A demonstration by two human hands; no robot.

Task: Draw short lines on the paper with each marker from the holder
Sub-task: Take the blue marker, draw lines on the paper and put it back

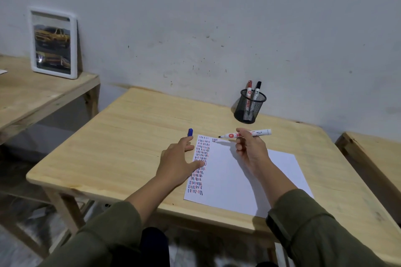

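White paper (249, 175) lies on the wooden table (121, 136), its left edge packed with short red, blue and black strokes. Right hand (249, 147) grips an uncapped marker (245, 134) just above the far end of the sheet, tip pointing left near a few fresh marks. Left hand (178, 158) is loose, fingers spread, pinning the paper's left edge (blue cap (190, 132) just beyond it). Far right, a mesh holder (249, 107) keeps two markers upright.
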